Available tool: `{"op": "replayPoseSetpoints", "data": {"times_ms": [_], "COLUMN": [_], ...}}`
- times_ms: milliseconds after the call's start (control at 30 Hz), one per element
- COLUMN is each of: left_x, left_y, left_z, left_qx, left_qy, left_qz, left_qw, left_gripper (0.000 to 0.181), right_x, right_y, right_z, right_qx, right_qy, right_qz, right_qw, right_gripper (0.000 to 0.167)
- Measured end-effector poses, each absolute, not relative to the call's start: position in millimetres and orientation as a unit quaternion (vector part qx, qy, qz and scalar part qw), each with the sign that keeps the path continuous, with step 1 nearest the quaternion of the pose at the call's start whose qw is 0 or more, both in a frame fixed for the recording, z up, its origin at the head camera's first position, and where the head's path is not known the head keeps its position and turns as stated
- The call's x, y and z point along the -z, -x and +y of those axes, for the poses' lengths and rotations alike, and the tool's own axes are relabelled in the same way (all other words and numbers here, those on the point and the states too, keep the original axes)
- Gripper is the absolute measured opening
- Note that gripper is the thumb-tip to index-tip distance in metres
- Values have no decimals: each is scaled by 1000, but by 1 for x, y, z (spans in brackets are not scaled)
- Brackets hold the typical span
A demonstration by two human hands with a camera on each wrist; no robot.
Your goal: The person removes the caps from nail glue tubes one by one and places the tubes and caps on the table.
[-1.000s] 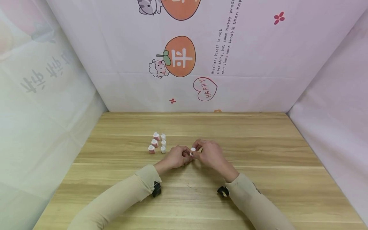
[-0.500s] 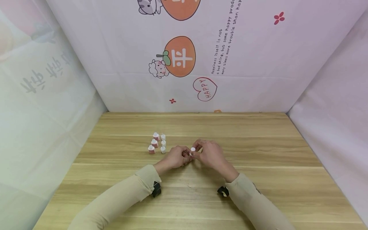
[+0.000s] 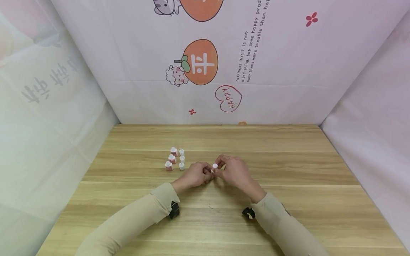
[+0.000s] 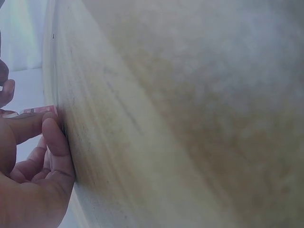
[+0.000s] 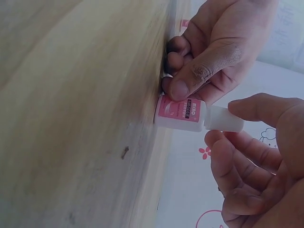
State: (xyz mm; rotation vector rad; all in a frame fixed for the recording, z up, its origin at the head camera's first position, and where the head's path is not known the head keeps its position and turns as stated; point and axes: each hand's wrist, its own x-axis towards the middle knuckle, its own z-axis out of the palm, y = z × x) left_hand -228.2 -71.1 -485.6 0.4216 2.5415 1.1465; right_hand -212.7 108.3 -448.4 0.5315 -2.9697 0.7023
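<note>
A small glue bottle [image 5: 178, 114] with a pink label stands on the wooden table between my two hands, clearest in the right wrist view. My left hand [image 3: 196, 174] grips its lower body, thumb against the label. With thumb and fingertips, my right hand [image 3: 235, 171] pinches the white cap [image 5: 224, 118], which sits at the bottle's neck. In the left wrist view, only a strip of the pink label [image 4: 40, 109] shows past the left fingers.
Left of the hands, a column of similar pink-labelled bottles [image 3: 172, 159] stands beside a column of small white cap-like pieces [image 3: 182, 159]. Printed white cloth [image 3: 272, 103] rises along the back edge of the table [image 3: 288, 156], with plain sheets at both sides.
The white cap looks turned a little between the right fingers and now appears more upright. Both hands keep their places; the bottles and white pieces at the left have not moved.
</note>
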Motion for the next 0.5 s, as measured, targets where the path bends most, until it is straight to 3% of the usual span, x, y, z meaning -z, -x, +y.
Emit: {"op": "replayPoseSetpoints", "data": {"times_ms": [500], "left_x": [486], "left_y": [229], "left_z": [-71], "left_qx": [-411], "left_qy": [-148], "left_qz": [884], "left_qw": [165], "left_gripper": [19], "right_x": [448], "right_y": [213], "right_z": [108], "right_qx": [-227], "right_qy": [-178], "right_qz": [-957], "right_qw": [31], "right_gripper": [18]}}
